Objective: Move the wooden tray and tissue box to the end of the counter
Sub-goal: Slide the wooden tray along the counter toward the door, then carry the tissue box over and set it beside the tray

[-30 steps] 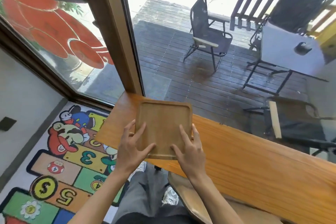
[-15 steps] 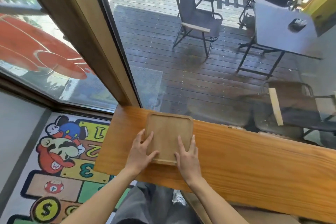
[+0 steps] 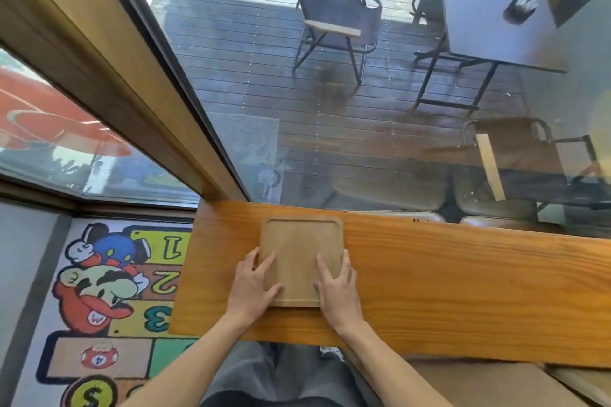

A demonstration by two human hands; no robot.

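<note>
A square wooden tray (image 3: 299, 249) with rounded corners lies flat on the orange wooden counter (image 3: 446, 281), close to the counter's left end. My left hand (image 3: 253, 286) grips the tray's near left corner, fingers spread over the rim. At the near right corner my right hand (image 3: 337, 289) holds the tray the same way. No tissue box is in view.
The counter's far edge runs along a large window with a brown frame post (image 3: 132, 86) at its left end. A cartoon floor mat (image 3: 109, 287) lies below the counter's left end. A cushioned seat (image 3: 479, 383) sits under the near edge.
The tray has come down from a raised, tilted hold to lie flat on the counter near the left end. Both hands stayed on its near corners.
</note>
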